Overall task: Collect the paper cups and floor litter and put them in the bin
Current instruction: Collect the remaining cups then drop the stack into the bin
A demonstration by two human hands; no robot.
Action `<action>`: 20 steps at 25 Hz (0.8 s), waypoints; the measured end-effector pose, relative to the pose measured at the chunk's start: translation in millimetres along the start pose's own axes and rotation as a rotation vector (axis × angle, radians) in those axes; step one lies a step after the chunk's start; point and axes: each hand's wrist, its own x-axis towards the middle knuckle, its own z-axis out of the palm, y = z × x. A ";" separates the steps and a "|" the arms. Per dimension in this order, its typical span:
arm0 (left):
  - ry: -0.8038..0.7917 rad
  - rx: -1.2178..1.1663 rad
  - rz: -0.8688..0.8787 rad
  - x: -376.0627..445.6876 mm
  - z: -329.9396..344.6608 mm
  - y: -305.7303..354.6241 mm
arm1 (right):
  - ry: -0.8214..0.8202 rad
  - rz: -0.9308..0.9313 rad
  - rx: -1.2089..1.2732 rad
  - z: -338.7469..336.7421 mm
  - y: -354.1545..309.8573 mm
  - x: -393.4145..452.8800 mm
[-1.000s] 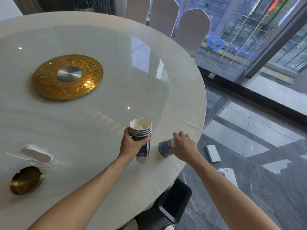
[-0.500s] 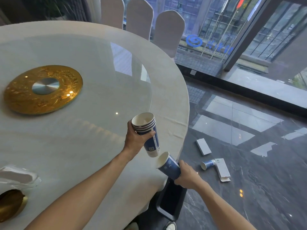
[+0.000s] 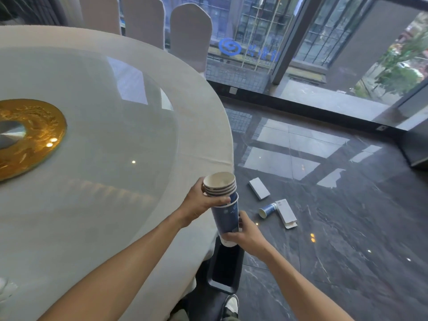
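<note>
Left hand [image 3: 201,205] grips a nested stack of ribbed-rimmed paper cups [image 3: 220,184] seated in a blue cup [image 3: 226,218] clasped by the right hand [image 3: 249,235] above the black rectangular bin [image 3: 225,266]; another cup [image 3: 267,209] and flat cartons [image 3: 259,188] lie on glossy marble floor [image 3: 347,228].

Dark floor [image 3: 347,228] with fallen cup [image 3: 267,210], two flat white boxes [image 3: 259,188], black bin [image 3: 225,269]

There is one view only, from the person's head. It looks forward and down, close over the bench [image 3: 97,223] edge, with the floor [image 3: 347,228] at right.
</note>
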 end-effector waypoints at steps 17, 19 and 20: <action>-0.302 0.153 -0.006 2.4 141.7 -27.0 | 0.184 0.196 0.290 -47.8 104.8 -72.9; -0.275 0.181 -0.010 9.4 154.3 -27.5 | 0.196 0.203 0.349 -63.4 110.3 -67.7; -0.264 0.198 -0.009 13.1 160.7 -27.6 | 0.212 0.213 0.386 -73.6 113.0 -64.3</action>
